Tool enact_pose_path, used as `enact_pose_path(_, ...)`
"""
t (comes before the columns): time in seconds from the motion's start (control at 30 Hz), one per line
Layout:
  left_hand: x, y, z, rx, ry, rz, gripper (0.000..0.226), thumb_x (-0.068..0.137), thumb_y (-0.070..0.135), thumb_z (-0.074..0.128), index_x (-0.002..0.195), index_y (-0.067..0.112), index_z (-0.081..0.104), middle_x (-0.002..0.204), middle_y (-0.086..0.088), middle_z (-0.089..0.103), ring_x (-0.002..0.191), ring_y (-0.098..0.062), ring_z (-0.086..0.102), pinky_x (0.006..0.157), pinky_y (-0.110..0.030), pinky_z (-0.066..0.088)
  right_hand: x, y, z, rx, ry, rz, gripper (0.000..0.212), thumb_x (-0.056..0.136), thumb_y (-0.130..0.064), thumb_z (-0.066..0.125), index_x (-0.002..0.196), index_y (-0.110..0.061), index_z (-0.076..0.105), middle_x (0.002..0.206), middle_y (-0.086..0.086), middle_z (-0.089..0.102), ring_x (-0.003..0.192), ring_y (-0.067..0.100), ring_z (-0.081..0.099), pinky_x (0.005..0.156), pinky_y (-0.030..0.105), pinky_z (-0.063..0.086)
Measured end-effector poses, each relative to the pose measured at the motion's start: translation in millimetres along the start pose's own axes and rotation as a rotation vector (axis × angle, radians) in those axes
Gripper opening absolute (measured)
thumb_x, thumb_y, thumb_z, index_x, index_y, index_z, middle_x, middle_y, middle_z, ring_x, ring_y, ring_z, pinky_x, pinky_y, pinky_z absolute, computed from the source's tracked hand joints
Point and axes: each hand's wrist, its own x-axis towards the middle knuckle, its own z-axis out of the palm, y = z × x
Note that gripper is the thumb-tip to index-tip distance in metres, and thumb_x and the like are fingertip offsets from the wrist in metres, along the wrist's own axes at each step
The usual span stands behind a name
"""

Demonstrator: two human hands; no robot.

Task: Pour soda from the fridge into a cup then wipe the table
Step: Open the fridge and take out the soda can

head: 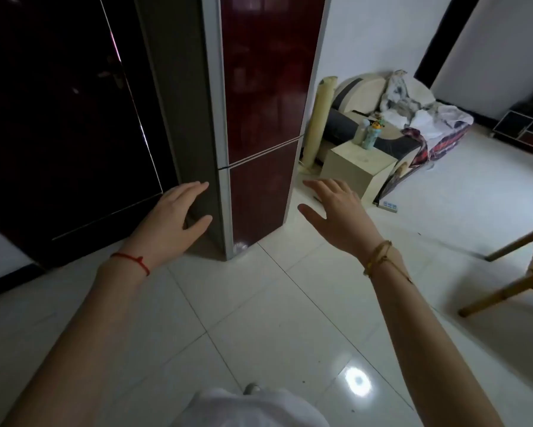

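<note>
A tall fridge (pixel 265 87) with glossy dark red doors and a grey side stands ahead of me, both doors closed. My left hand (pixel 174 217) reaches forward with relaxed fingers, in front of the fridge's grey side near the lower door; contact cannot be told. My right hand (pixel 336 211) is stretched out empty, fingers spread, just right of the fridge's lower door. No soda, cup or cloth is in view.
A dark door (pixel 62 118) is left of the fridge. To the right stand a rolled mat (pixel 319 118), a small cream cabinet (pixel 351 171) with bottles, and a sofa (pixel 397 118) piled with clothes. Wooden chair legs (pixel 505 285) jut in at right. White tile floor (pixel 259 318).
</note>
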Motion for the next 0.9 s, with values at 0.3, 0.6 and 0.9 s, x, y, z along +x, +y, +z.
enact_pose_path(0.3, 80.8, -3.2, 18.2, 0.038, 0.046, -0.075, 0.062, 0.097, 0.03, 0.056, 0.153, 0.021, 0.031, 0.158, 0.001, 0.03, 0.146, -0.015, 0.024, 0.116, -0.026, 0.018, 97.0, 39.4, 19.9, 0.031, -0.019, -0.084, 0.053, 0.097, -0.047, 0.045, 0.143, -0.021, 0.041, 0.144, 0.0, 0.047, 0.137, 0.023, 0.036, 0.113, 0.044, 0.032)
enact_pose_path(0.6, 150.2, -30.7, 29.8, 0.047, 0.111, -0.12, 0.059, 0.097, 0.029, 0.056, 0.151, 0.021, 0.035, 0.156, 0.002, 0.035, 0.144, -0.016, 0.03, 0.116, -0.029, 0.023, 173.9, 55.9, 61.0, 0.054, -0.032, -0.12, 0.052, 0.097, -0.046, 0.046, 0.142, -0.021, 0.043, 0.143, 0.0, 0.048, 0.137, 0.023, 0.037, 0.111, 0.041, 0.032)
enact_pose_path(0.9, 256.5, -75.3, 22.1, 0.018, 0.15, -0.105, 0.057, 0.098, 0.027, 0.055, 0.15, 0.02, 0.036, 0.153, 0.002, 0.038, 0.142, -0.016, 0.033, 0.115, -0.028, 0.025, 282.1, 60.9, 84.4, 0.113, -0.062, -0.105, 0.051, 0.097, -0.042, 0.047, 0.143, -0.021, 0.043, 0.142, 0.0, 0.049, 0.134, 0.022, 0.038, 0.112, 0.039, 0.032)
